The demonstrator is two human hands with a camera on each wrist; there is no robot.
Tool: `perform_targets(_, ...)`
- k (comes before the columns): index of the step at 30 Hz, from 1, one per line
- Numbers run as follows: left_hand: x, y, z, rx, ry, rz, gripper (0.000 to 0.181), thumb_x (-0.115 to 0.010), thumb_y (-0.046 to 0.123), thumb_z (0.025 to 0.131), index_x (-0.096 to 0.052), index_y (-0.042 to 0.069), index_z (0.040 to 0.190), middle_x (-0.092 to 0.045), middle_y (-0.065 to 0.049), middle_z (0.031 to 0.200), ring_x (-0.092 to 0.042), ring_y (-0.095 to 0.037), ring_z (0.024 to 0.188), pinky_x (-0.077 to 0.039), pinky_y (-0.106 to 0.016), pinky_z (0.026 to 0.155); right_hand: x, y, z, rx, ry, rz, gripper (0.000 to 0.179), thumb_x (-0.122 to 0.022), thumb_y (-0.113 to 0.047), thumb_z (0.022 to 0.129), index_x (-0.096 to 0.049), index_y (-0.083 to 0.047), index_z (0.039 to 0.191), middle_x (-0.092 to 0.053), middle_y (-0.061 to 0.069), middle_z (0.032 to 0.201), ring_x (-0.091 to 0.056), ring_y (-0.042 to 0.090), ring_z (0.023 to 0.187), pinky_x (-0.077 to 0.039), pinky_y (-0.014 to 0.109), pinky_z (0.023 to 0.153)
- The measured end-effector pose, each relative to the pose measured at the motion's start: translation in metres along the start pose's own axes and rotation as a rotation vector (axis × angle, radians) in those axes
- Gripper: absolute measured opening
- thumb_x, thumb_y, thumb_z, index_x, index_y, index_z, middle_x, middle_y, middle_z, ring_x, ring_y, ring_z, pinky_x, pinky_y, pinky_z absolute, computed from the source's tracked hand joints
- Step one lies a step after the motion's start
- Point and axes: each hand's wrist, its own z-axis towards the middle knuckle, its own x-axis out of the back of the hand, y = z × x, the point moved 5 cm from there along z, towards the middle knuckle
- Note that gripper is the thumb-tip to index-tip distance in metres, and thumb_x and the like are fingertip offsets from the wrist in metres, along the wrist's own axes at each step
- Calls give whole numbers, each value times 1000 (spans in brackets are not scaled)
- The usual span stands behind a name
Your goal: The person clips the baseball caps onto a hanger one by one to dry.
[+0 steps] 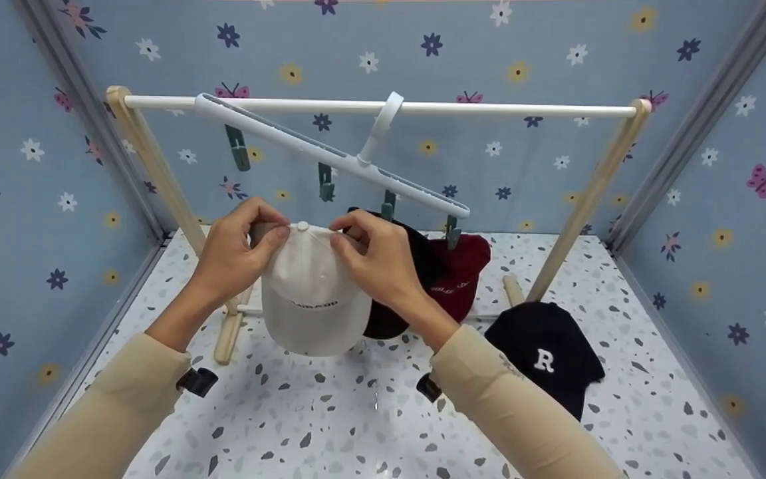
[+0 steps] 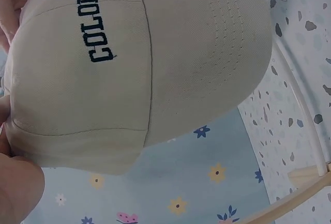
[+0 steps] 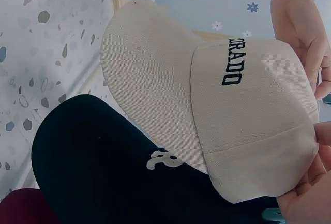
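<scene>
A cream baseball cap (image 1: 316,293) hangs brim down between both hands, dark "COLORADO" lettering on its front in the left wrist view. My left hand (image 1: 240,249) pinches the crown's top on the left of the button. On the other side my right hand (image 1: 383,256) pinches it too. Just above is a pale hanger (image 1: 330,156), hooked on a white rail and sloping down to the right. Dark green clips (image 1: 325,183) dangle from it; the two at left are bare. Partly hidden behind my right hand, a black cap (image 1: 383,326) and a dark red cap (image 1: 466,273) hang from the right-hand clips.
The white rail (image 1: 522,110) rests on a wooden stand (image 1: 576,206). A black cap with a white "R" (image 1: 546,359) lies on the speckled surface (image 1: 330,419) at right, partly behind my right sleeve. Flowered blue walls (image 1: 17,219) enclose the back and sides.
</scene>
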Motion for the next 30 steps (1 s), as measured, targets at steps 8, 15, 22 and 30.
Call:
perform_targets(8, -3, 0, 9, -28, 34, 5, 8, -69, 12, 105, -69, 6, 110, -66, -4, 99, -51, -17, 79, -40, -27, 69, 2, 2, 6, -70, -2, -23, 10, -71, -12, 99, -78, -9, 105, -73, 2, 82, -63, 10, 72, -53, 24, 65)
perform_targets(15, -3, 0, 14, -10, 44, 3, 9, -69, 13, 104, -71, 6, 110, -68, -6, 103, -53, -16, 85, -41, -24, 73, 2, 3, 10, -118, -19, -41, 11, -71, -11, 99, -78, -8, 107, -74, 3, 84, -64, 12, 73, -54, 23, 66)
perform_targets(22, -1, -3, 15, 5, 31, -15, 9, -68, 13, 105, -71, 6, 111, -67, -5, 103, -53, -16, 84, -41, -25, 73, 2, 4, 13, -142, -58, -25, 22, -72, -12, 98, -74, -7, 120, -76, 4, 90, -67, 12, 77, -56, 23, 71)
perform_targets(30, -4, -4, 19, -7, 34, -45, 8, -68, 11, 105, -69, 5, 111, -68, -3, 104, -53, -17, 83, -41, -27, 73, 4, 4, 20, -163, -108, 10, 43, -70, -19, 103, -63, -7, 143, -73, 10, 125, -75, 18, 96, -61, 27, 81)
